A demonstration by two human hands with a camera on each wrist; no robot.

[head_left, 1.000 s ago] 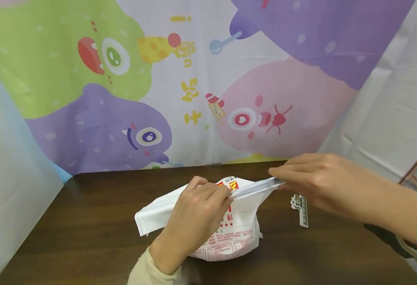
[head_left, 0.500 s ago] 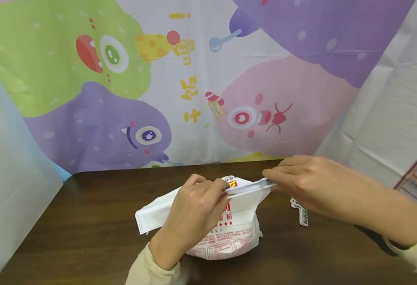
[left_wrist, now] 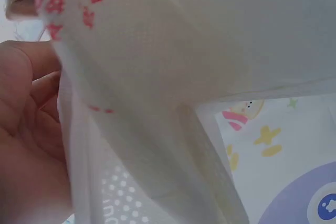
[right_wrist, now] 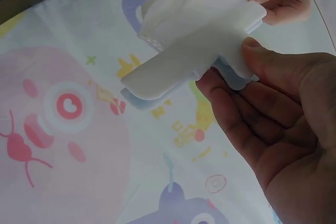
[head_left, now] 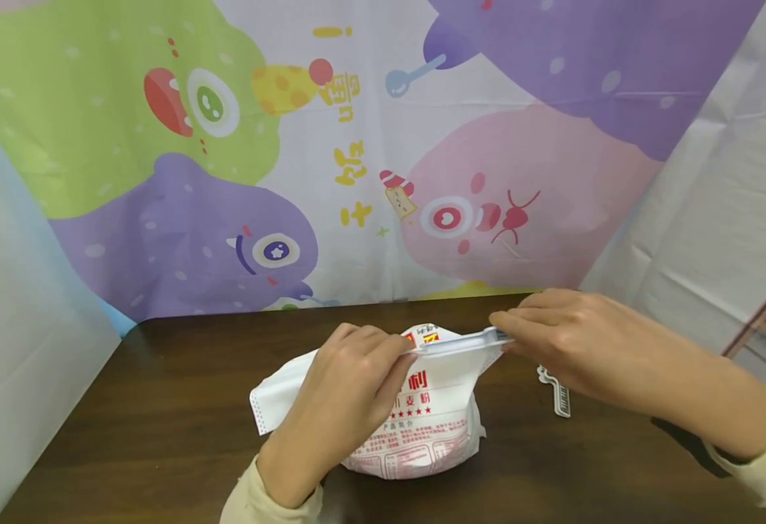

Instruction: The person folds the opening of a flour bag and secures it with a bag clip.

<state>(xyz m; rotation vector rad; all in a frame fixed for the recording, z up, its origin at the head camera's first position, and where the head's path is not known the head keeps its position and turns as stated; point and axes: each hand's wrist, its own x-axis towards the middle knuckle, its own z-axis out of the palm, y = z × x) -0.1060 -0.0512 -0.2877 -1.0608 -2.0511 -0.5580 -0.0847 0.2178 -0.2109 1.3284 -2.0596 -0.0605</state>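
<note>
A white flour bag (head_left: 422,429) with red print sits on the table, its top folded over into a flat strip. My left hand (head_left: 346,389) pinches that folded edge near its middle. A white bag clip (right_wrist: 194,56) lies against the bag's top edge in the right wrist view. My right hand (head_left: 582,346) holds the clip's handle between thumb and fingers (right_wrist: 231,114). Whether the clip's jaws are closed over the fold cannot be told. In the left wrist view, the bag's white side (left_wrist: 157,77) hides most of the left fingers.
A second small clip (head_left: 561,399) with a piano-key pattern lies on the dark wooden table (head_left: 180,407), right of the bag. A cartoon-printed sheet (head_left: 369,262) hangs behind the table, and white sheeting stands at both sides.
My left hand has slid slightly left along the fold, uncovering more red print. My right hand and the clip have shifted only a little. The bag stays in place.
</note>
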